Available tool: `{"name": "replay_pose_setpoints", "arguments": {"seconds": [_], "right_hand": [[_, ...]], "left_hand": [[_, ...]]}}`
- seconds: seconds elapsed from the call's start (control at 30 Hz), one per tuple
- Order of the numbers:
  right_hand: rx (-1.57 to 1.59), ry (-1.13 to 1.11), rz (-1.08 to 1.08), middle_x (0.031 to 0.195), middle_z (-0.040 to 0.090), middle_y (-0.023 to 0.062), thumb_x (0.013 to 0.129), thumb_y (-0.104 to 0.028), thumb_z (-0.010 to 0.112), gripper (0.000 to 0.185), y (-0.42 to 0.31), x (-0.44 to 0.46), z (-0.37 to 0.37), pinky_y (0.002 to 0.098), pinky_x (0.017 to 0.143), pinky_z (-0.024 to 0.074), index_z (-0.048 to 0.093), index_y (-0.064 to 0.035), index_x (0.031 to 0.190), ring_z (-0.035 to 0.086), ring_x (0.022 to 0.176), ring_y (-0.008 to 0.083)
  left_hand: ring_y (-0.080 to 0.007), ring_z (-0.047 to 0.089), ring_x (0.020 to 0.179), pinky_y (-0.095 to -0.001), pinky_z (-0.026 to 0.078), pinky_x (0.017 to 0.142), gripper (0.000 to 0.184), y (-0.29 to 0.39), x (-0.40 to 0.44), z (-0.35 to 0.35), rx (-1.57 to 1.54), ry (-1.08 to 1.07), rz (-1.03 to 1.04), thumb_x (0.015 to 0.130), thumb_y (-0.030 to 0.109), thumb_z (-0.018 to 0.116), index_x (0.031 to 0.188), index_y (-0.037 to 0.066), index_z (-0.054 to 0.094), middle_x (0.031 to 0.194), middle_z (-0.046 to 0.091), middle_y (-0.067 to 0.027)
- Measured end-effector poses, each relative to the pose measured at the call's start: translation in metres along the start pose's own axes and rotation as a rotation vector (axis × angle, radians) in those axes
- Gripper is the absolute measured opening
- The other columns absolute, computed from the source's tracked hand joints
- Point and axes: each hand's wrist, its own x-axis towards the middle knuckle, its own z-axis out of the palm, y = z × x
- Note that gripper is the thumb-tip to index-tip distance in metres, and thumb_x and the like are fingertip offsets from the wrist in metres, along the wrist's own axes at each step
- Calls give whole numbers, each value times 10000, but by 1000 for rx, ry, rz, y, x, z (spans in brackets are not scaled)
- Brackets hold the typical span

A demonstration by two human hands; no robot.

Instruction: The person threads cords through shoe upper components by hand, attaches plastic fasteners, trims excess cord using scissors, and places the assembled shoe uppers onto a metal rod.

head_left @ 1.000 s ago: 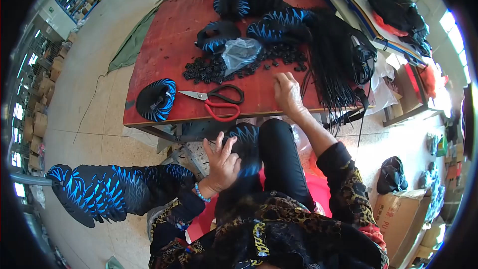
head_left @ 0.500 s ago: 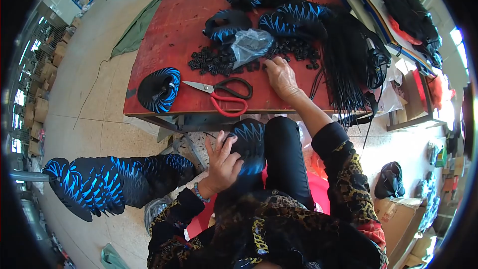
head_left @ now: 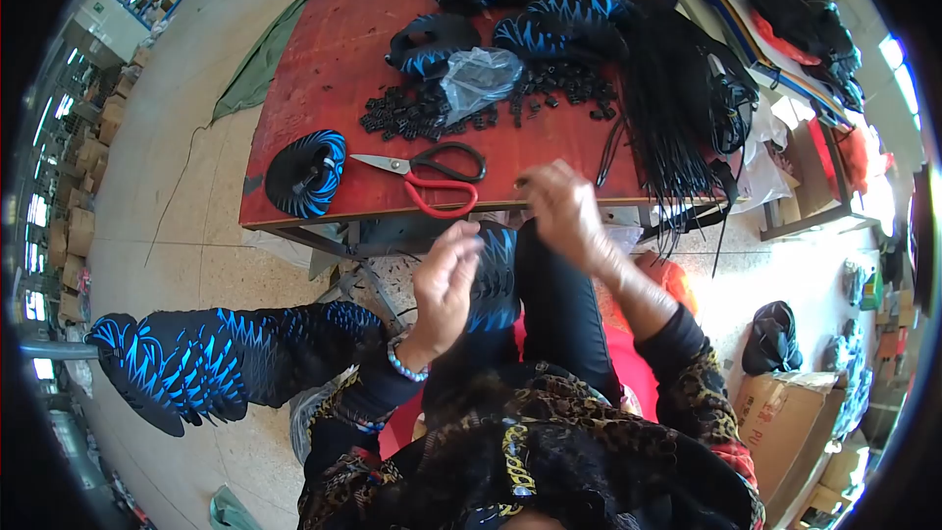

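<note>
Across my lap lies a black-and-blue patterned shoe upper [head_left: 494,280], its near part under my forearm. My left hand [head_left: 444,292] is raised at its left side, fingers drawn together and smeared; whatever they may hold is hidden. Over the table's front edge, my right hand [head_left: 567,216] pinches a small dark piece at its fingertips, blurred by motion. It looks like one of the small black plastic pieces [head_left: 402,113] heaped on the table. A clear plastic bag [head_left: 479,81] rests on that heap. Scissors [head_left: 432,177] with one red and one black handle lie near the front edge.
The red table [head_left: 343,49] also carries rolled black-and-blue uppers [head_left: 309,174] and a bundle of black cords [head_left: 677,137]. To my left, a row of uppers [head_left: 196,363] hangs on a metal bar [head_left: 59,347]. A cardboard box [head_left: 785,422] stands at right.
My right hand has drawn back from the black pieces toward my lap, a small dark piece at its fingertips. My left hand has risen slightly and its spread fingers have come together.
</note>
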Motion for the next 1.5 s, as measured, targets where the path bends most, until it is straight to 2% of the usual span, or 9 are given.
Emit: {"name": "replay_pose_setpoints", "arguments": {"seconds": [0.1, 0.27, 0.47, 0.6, 0.97, 1.2, 1.27, 1.33, 1.5], "right_hand": [[80, -75, 85, 804, 612, 113, 738, 12, 609, 188, -45, -20, 6, 319, 577, 465, 637, -19, 921, 568, 646, 238], [191, 16, 237, 786, 605, 108, 732, 5, 621, 197, -60, -37, 13, 311, 562, 457, 637, -21, 926, 551, 618, 230], [240, 9, 251, 859, 594, 126, 722, 27, 585, 211, -68, -41, 9, 321, 584, 477, 610, 13, 931, 571, 671, 269], [-33, -103, 11, 1041, 601, 120, 735, -8, 630, 229, -61, -35, -3, 319, 727, 464, 631, 7, 964, 572, 854, 252], [466, -167, 264, 1104, 577, 103, 776, -12, 617, 281, -53, -46, 14, 280, 835, 424, 619, 15, 1055, 545, 962, 225], [669, -176, 458, 1049, 599, 78, 789, 20, 588, 251, -33, -56, 25, 248, 812, 413, 619, 20, 1039, 534, 909, 170], [688, -174, 549, 1024, 610, 69, 791, 38, 575, 244, -26, -59, 26, 239, 798, 413, 617, 21, 1031, 528, 882, 152], [666, -197, 544, 1016, 611, 62, 791, 43, 569, 240, -26, -59, 29, 235, 788, 412, 619, 20, 1025, 523, 868, 144], [564, -245, 482, 985, 619, 38, 791, 62, 547, 229, -28, -58, 38, 220, 751, 409, 624, 17, 1002, 506, 817, 115]], "left_hand": [[-213, 550, 1049, -316, 423, 934, 216, 2, 15, 13, -593, 108, -467, 861, 52, 588, 1063, -27, 583, 1128, 596, -127], [-131, 570, 941, -234, 439, 870, 276, 4, 10, 27, -871, 146, -521, 885, 101, 599, 1122, -37, 573, 1048, 627, -100], [-146, 570, 964, -248, 451, 859, 219, 1, 4, 23, -788, 125, -486, 904, 64, 539, 1093, -39, 575, 1076, 608, -122], [-127, 566, 853, -234, 453, 808, 207, -26, -6, 13, -1174, 3, -598, 917, 107, 550, 1088, -5, 579, 977, 625, -87], [-132, 575, 852, -294, 465, 821, 194, -6, -2, 21, -1481, 65, -918, 929, 145, 538, 1062, 10, 575, 957, 620, -92], [-162, 615, 811, -282, 495, 782, 155, 4, -15, -5, -1020, 163, -834, 919, 111, 544, 1011, 8, 613, 949, 637, -90], [-158, 608, 766, -242, 484, 729, 140, 20, -14, -30, -342, 150, -444, 905, 68, 539, 949, -26, 633, 928, 651, -85], [-156, 600, 845, -267, 475, 809, 181, 8, -24, -62, 122, 35, -315, 912, 77, 516, 955, -58, 629, 991, 648, -100], [-126, 568, 785, -240, 443, 743, 176, -36, -12, -91, 216, -225, -565, 889, 83, 547, 947, -50, 645, 909, 661, -79]]}}
